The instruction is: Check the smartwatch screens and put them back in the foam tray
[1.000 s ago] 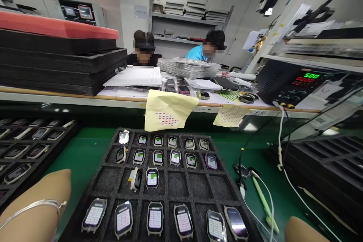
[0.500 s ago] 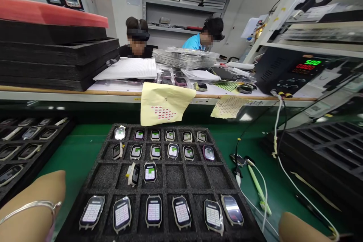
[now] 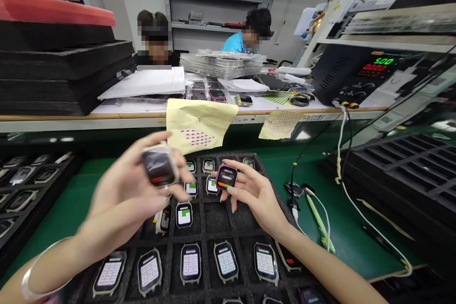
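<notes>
My left hand (image 3: 121, 194), raised over the left side of a black foam tray (image 3: 216, 218), grips a pale-framed smartwatch body (image 3: 159, 167) without a strap. Its dark screen has a red patch at the bottom and is slightly blurred. Over the tray's right side, my right hand (image 3: 258, 194) pinches a purple smartwatch (image 3: 226, 175), its lit screen showing an orange and green bar. Below both hands, rows of watches sit in the tray's compartments, among them an upright watch (image 3: 184, 215) with a green-and-white screen and one lying on its side (image 3: 164, 218). The hands hide part of the back rows.
Another tray of watches (image 3: 24, 175) lies at left. Stacked black foam (image 3: 53, 66) rises behind it. At right are a power supply (image 3: 356, 76), white cables (image 3: 342, 147), a green tool (image 3: 318, 221) and black trays (image 3: 402, 180). Two people sit beyond the shelf.
Both hands have come up from the bottom edge over the tray, each now holding a watch. The front right watch's screen now shows red. The whole view has shifted slightly.
</notes>
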Demonstrator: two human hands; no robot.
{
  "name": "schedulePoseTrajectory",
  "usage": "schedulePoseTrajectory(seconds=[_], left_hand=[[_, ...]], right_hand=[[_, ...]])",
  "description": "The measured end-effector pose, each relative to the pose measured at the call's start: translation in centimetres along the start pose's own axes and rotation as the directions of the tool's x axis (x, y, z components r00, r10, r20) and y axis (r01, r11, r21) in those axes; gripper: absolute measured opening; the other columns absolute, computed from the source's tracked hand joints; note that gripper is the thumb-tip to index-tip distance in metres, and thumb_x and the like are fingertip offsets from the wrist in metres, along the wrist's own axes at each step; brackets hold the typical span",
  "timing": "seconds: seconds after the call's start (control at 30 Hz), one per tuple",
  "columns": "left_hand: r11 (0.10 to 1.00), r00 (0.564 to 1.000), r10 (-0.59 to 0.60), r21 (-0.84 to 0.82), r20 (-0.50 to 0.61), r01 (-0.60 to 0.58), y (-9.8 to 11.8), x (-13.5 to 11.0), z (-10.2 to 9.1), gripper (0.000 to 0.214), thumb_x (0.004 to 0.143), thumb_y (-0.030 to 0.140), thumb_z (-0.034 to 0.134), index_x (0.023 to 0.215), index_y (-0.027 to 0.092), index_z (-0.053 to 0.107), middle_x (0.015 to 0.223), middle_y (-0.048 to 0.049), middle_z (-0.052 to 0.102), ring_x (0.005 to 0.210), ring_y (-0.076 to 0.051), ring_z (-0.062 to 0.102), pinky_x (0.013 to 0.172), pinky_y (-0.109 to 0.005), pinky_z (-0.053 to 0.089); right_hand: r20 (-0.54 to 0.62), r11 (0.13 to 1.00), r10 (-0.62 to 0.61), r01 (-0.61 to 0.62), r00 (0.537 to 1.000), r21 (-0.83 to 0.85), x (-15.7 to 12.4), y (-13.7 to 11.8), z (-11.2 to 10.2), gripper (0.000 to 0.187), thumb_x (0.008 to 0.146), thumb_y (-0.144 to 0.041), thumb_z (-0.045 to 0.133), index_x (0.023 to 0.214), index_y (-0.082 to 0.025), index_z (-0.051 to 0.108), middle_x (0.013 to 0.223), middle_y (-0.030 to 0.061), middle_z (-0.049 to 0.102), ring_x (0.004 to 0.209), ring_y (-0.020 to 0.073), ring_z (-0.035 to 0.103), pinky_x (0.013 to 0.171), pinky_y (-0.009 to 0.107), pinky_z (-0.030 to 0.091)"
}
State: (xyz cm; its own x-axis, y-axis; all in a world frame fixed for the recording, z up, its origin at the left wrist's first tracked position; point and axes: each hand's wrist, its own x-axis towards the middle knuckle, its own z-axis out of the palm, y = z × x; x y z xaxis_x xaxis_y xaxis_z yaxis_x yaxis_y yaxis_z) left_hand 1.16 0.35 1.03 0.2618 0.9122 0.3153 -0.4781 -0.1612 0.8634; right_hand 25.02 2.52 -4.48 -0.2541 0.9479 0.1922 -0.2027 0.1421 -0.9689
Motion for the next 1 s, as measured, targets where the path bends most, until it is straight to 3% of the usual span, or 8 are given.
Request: schedulePoseTrajectory(seconds=[0.13, 0.27, 0.47, 0.8, 1.0], left_hand=[[0.97, 0.969, -0.244, 0.002, 0.032, 0.244, -4.5, 2.1, 0.4, 0.052, 0.08, 0.011, 0.068, 0.127, 0.02, 0.047, 0.101, -0.0059, 0.062, 0.089, -0.018, 0.065, 0.077, -0.03, 0.059], [0.946, 0.941, -0.324, 0.03, 0.102, 0.322, -7.4, 1.7, 0.2, 0.05, 0.083, 0.013, 0.064, 0.128, 0.02, 0.044, 0.097, -0.0051, 0.061, 0.087, -0.017, 0.065, 0.077, -0.032, 0.06], [0.95, 0.938, -0.296, -0.048, 0.18, 0.308, -7.5, 1.3, -0.3, 0.051, 0.082, 0.013, 0.063, 0.129, 0.021, 0.046, 0.105, -0.0084, 0.062, 0.096, -0.022, 0.064, 0.086, -0.042, 0.057], [0.955, 0.953, -0.288, -0.044, 0.09, 0.293, -7.7, 1.6, -0.6, 0.044, 0.087, 0.025, 0.061, 0.129, 0.018, 0.047, 0.098, -0.0093, 0.065, 0.088, -0.021, 0.066, 0.073, -0.036, 0.06], [0.969, 0.965, -0.243, -0.022, 0.1, 0.246, -7.8, 1.3, -0.6, 0.065, 0.077, 0.014, 0.071, 0.134, 0.019, 0.04, 0.107, -0.0092, 0.063, 0.094, -0.022, 0.065, 0.084, -0.039, 0.058]], right_hand=[[0.011, 1.0, 0.01, -0.01, 1.0, -0.012, -0.4, 0.5, -0.3, 0.045, 0.081, -0.014, 0.062, 0.125, -0.019, 0.055, 0.09, 0.0071, 0.066, 0.068, 0.0183, 0.065, 0.044, 0.022, 0.049], [-0.021, 0.997, 0.021, -0.023, 1.0, -0.075, -0.4, 0.9, -0.2, 0.037, 0.084, -0.021, 0.064, 0.12, -0.018, 0.057, 0.085, 0.006, 0.065, 0.063, 0.0166, 0.064, 0.043, 0.021, 0.047], [-0.108, 0.98, -0.005, -0.017, 0.994, -0.2, -0.3, 0.9, -0.2, 0.025, 0.085, -0.026, 0.068, 0.109, -0.018, 0.062, 0.072, 0.0025, 0.064, 0.048, 0.0111, 0.056, 0.036, 0.018, 0.038], [0.028, 0.994, 0.079, -0.076, 0.997, -0.082, -1.0, 0.1, 0.1, 0.05, 0.083, -0.02, 0.069, 0.13, -0.02, 0.052, 0.093, 0.0091, 0.067, 0.068, 0.0196, 0.065, 0.045, 0.025, 0.052], [0.019, 0.994, 0.084, -0.083, 0.996, -0.07, -0.9, 0.3, 0.0, 0.048, 0.084, -0.018, 0.068, 0.13, -0.02, 0.053, 0.089, 0.0075, 0.068, 0.068, 0.019, 0.066, 0.046, 0.025, 0.052]])
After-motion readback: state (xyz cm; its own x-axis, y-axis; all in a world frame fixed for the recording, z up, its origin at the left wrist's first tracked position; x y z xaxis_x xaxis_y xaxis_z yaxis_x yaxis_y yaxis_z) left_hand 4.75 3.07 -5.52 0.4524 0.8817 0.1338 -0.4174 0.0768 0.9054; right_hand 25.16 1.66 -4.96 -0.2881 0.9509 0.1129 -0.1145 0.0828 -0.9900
